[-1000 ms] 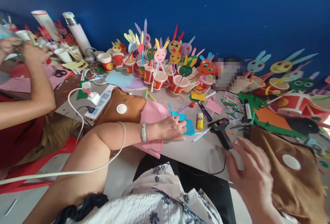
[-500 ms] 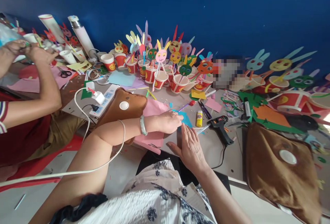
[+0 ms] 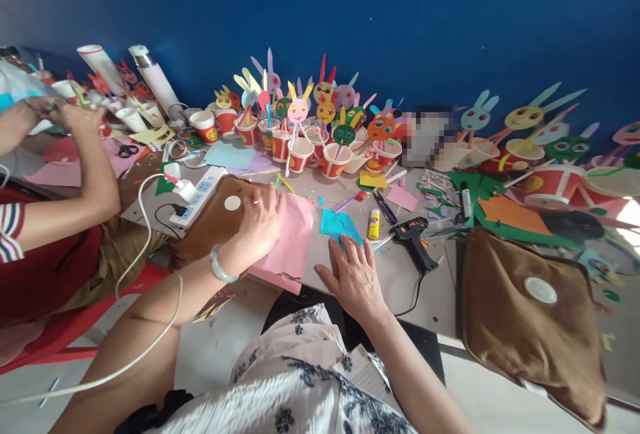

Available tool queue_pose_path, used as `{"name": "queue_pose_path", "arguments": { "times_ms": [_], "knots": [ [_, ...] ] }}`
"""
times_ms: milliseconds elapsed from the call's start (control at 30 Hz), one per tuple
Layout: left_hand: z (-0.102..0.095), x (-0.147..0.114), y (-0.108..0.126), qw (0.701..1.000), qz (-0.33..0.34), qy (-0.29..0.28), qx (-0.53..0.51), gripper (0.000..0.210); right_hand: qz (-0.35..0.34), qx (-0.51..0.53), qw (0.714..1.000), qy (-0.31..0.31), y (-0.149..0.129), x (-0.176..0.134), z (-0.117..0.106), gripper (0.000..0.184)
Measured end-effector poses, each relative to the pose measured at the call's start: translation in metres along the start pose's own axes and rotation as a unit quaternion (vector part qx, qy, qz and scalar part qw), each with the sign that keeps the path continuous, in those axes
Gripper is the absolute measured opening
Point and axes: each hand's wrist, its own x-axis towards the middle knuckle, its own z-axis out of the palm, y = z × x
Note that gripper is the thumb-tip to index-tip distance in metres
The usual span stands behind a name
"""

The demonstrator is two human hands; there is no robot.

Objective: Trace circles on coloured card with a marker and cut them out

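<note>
My left hand [image 3: 264,222] is over the pink paper [image 3: 295,234] and the right edge of a brown plush pouch [image 3: 213,224]. Its fingers are apart and loosely bent, and nothing shows in them. A jade-coloured bangle [image 3: 223,266] circles that wrist. Flat on the table lies my right hand [image 3: 354,281], fingers stretched out, the tips at the lower edge of a blue paper piece [image 3: 339,223]. To the right of these fingers are a yellow glue stick [image 3: 374,225] and a black hot glue gun [image 3: 416,241].
Red-and-white paper cups [image 3: 300,155] with paper rabbit heads line the blue wall. A power strip [image 3: 200,197] stands at left, its white cable crossing my left arm. Another brown pouch [image 3: 530,327] lies at right. At far left, a co-worker's hands [image 3: 75,117] work over pink paper.
My left hand has moved left from the blue paper to the pink paper and pouch, its fingers spreading. My right hand stays flat by the blue paper. The view has shifted slightly.
</note>
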Motion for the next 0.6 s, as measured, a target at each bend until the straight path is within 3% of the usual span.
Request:
{"name": "queue_pose_path", "arguments": {
  "times_ms": [67, 200, 467, 600],
  "knots": [
    [0.007, -0.008, -0.002, 0.998, -0.066, -0.016, 0.007, 0.05, -0.002, -0.003, 1.0, 0.002, 0.0, 0.0, 0.0, 0.058],
    [0.022, -0.009, -0.005, 0.995, -0.098, -0.017, -0.002, 0.028, -0.006, -0.008, 1.0, 0.012, 0.0, 0.0, 0.0, 0.057],
    [0.024, 0.002, -0.038, 0.994, -0.085, -0.044, -0.042, 0.026, -0.006, 0.003, 1.0, 0.02, -0.002, 0.0, 0.0, 0.054],
    [0.024, -0.001, -0.037, 0.997, -0.042, -0.031, -0.053, 0.025, -0.006, 0.015, 1.0, 0.023, -0.001, 0.0, 0.0, 0.055]
  ]
}}
